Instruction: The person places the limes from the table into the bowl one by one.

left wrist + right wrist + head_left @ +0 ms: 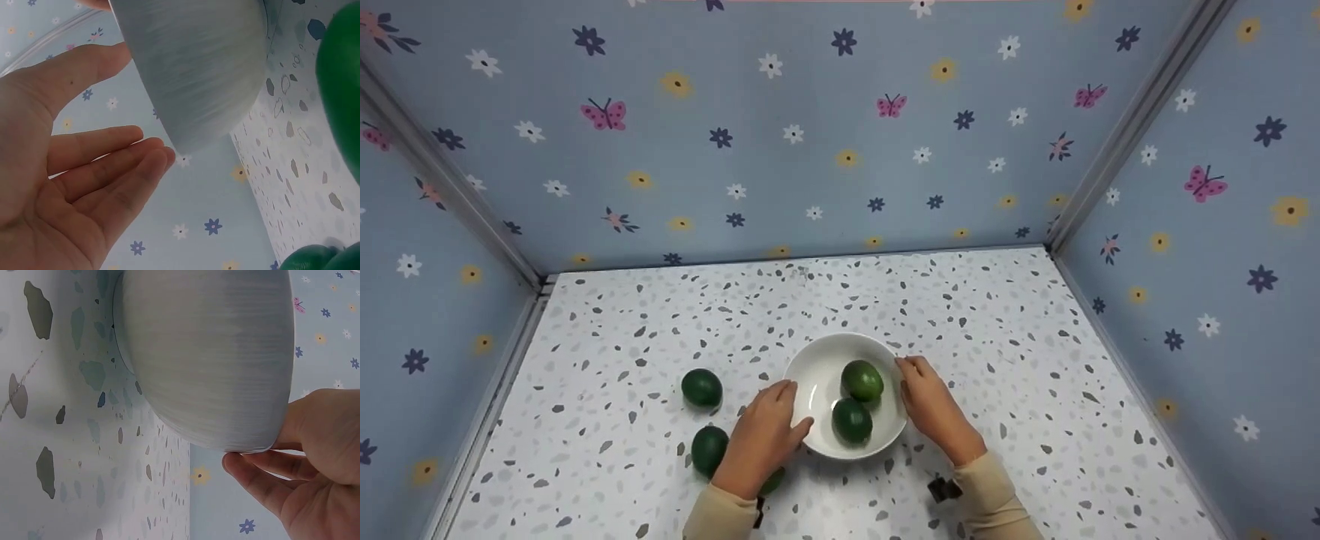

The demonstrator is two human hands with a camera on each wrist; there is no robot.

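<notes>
A white bowl (817, 367) stands on the speckled table, with two glossy green oval fruits inside: a lighter one (862, 381) and a darker one (852, 421) touching it. At the bowl's left rim is my left hand (765, 427). In the left wrist view its fingers are fairly straight, with the thumb tip and fingertips right at the rim. My right hand (934, 401) pinches the opposite rim, its fingers (256, 481) against the outside and its thumb partly hidden behind the bowl. Left of the bowl lie more green fruits (702, 388), one partly covered by my left wrist.
The table (997, 322) is white with grey specks. Blue walls (780, 172) with flowers and butterflies enclose its back and sides, framed by grey metal strips (1140, 112). Dark wrist mounts (943, 490) sit beside the beige sleeves.
</notes>
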